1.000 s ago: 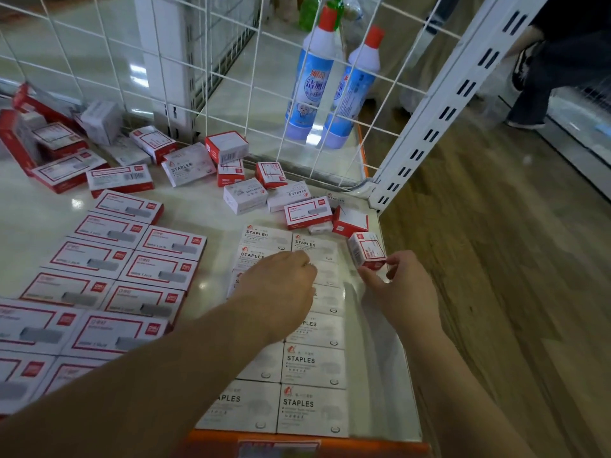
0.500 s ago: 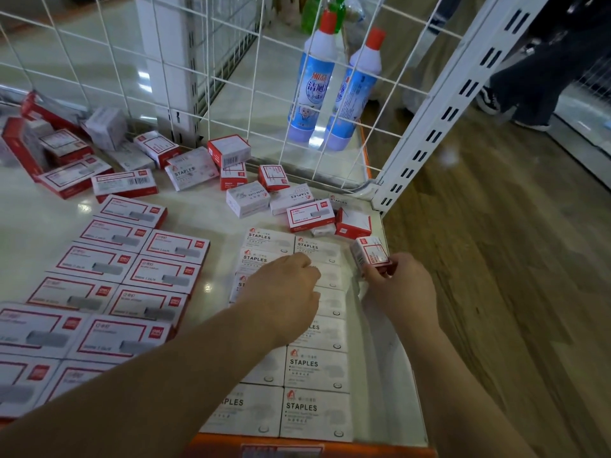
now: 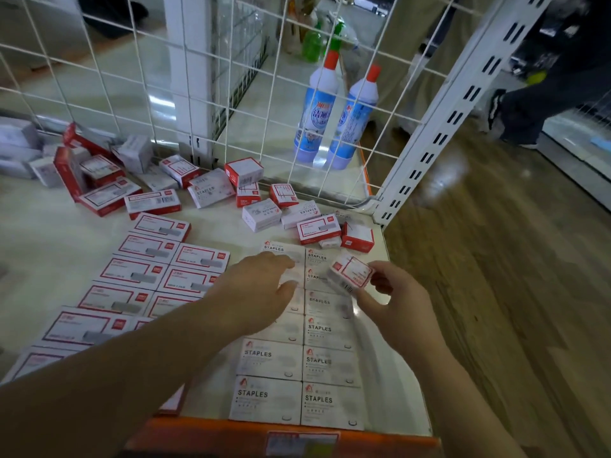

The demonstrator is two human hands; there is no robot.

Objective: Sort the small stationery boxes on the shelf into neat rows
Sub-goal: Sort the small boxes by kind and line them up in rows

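The right hand [image 3: 395, 300] is now lifting the small red-and-white box [image 3: 350, 271] clear of the shelf [image 3: 59, 256], pinching it w/ thumb and fingertips; a sec ago that box was sitting down at the right end of the white rows, by the shelf edge, w/ the fingers just closing round it. It's now tilting in the air, label face up, just above the top of the right-hand white row [image 3: 330, 328]. The left hand [image 3: 261, 289] is lying flat, fingers spread and relaxed, on the left-hand white row [image 3: 269, 358], gripping nothing, much where it was before. So the two hands are apart, one box between them.

Meaning for the task, as I read it: this red box doesn't belong w/ the white "STAPLES" boxes, so it's prob. being pulled out to go w/ its own kind. The red-framed rows [image 3: 155, 269] on the left are already looking neat. Behind them the loose pile [image 3: 228, 190] by the wire grid [image 3: 231, 104] is still waiting, so lots is left to sort.
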